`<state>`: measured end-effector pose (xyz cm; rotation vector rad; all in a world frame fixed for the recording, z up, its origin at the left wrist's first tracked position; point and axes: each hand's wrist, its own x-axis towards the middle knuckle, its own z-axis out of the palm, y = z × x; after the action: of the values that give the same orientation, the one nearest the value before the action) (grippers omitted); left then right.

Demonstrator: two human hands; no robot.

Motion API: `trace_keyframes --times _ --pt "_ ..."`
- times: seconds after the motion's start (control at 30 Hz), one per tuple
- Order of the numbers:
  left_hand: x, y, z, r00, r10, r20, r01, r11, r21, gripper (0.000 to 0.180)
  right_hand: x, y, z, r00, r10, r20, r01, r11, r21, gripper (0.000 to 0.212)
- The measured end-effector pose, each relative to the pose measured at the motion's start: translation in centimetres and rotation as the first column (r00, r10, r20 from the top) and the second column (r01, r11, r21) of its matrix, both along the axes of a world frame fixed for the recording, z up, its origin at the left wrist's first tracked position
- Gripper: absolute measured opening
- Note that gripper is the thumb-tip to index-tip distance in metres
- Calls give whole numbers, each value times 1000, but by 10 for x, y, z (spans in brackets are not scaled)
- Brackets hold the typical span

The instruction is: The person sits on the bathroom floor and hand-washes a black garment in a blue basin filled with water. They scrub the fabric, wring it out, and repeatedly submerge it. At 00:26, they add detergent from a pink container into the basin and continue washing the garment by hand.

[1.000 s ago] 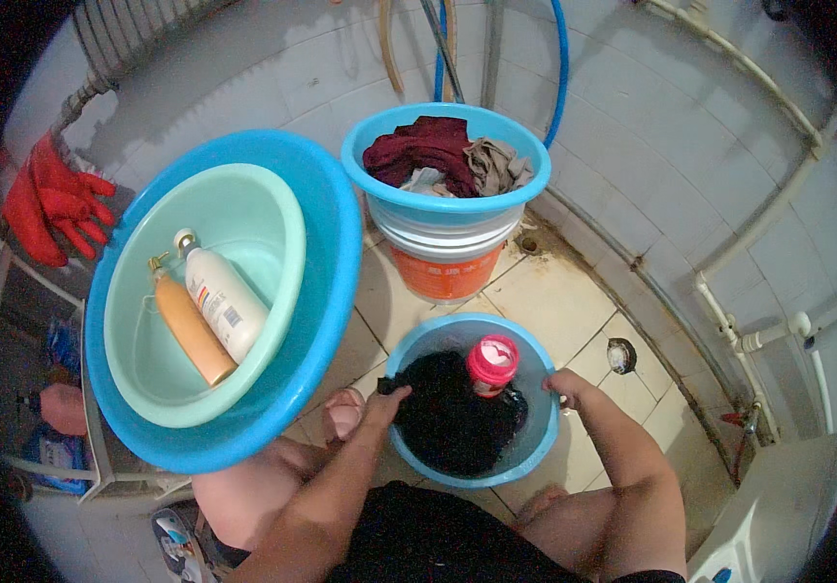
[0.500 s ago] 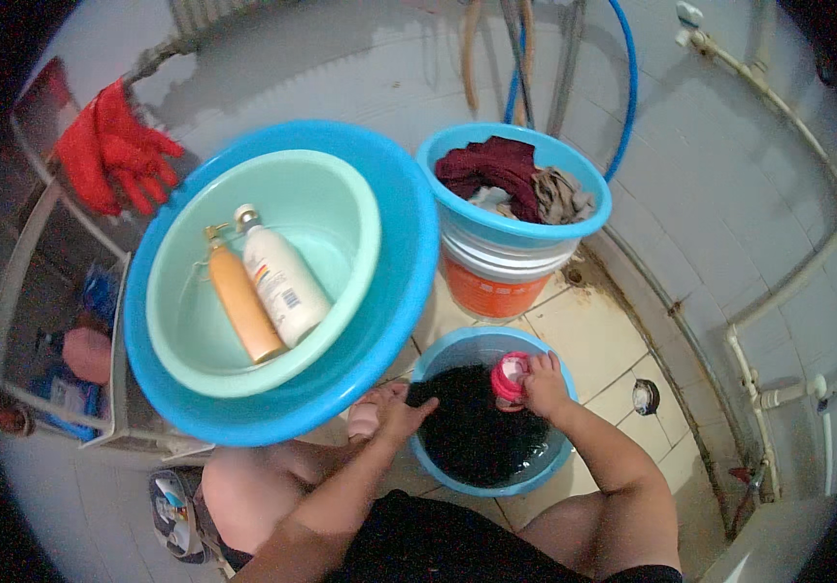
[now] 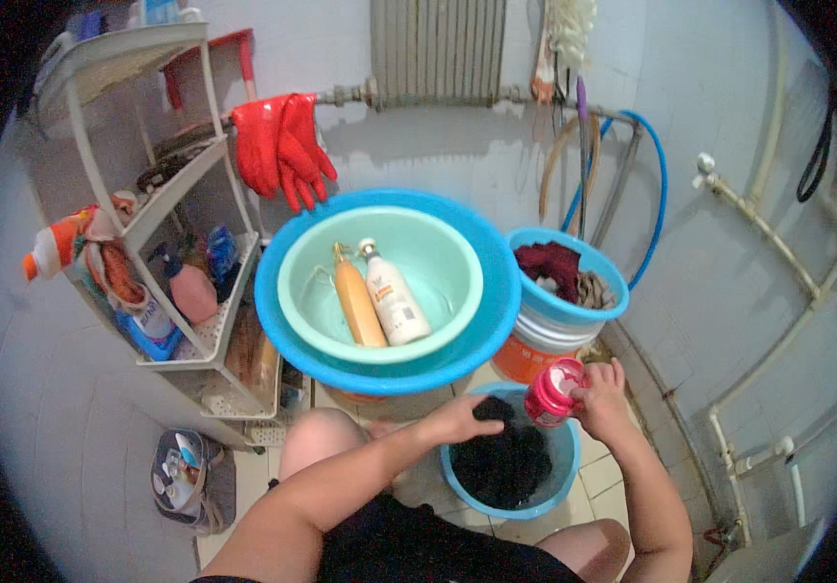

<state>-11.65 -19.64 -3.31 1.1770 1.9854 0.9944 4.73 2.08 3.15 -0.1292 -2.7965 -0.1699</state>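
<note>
A small pink jar (image 3: pixel 546 400), with white stuff showing in its mouth, is gripped by my right hand (image 3: pixel 605 400) above the right side of a light blue basin (image 3: pixel 570 457). The jar leans to one side. Dark wet cloth (image 3: pixel 501 457) fills much of the basin, which rests on the tiled floor between my legs. At the basin's upper left edge, my left hand (image 3: pixel 457 420) is open, thumb and fingers apart, with nothing visible between them. Whether its fingertips touch the rim I cannot tell.
A big blue basin (image 3: pixel 273 311) holds a mint basin (image 3: pixel 462 321) with two pump bottles (image 3: pixel 379 296). Clothes (image 3: pixel 552 267) fill a blue basin on a bucket (image 3: pixel 525 355). Left stand a shelf rack (image 3: pixel 175 189) and a bag (image 3: pixel 219 486); red gloves (image 3: pixel 287 146) hang behind. Pipes (image 3: pixel 768 243) line the right wall.
The view has tilted up, bringing the rack and radiator into sight. My right hand has lifted the pink jar and tilted it. My left hand stays by the basin's left side.
</note>
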Motion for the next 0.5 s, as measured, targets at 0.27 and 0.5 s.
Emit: trace_keyframes --times 0.27,0.5 --pt "-15 -14 -41 997 -64 40 64 998 3 77 -54 -64 150 993 40 -107 -19 982 189 24" --pt "-11 -10 -24 931 -257 -258 237 966 -106 66 -162 -85 159 980 146 -138 -106 960 260 20"
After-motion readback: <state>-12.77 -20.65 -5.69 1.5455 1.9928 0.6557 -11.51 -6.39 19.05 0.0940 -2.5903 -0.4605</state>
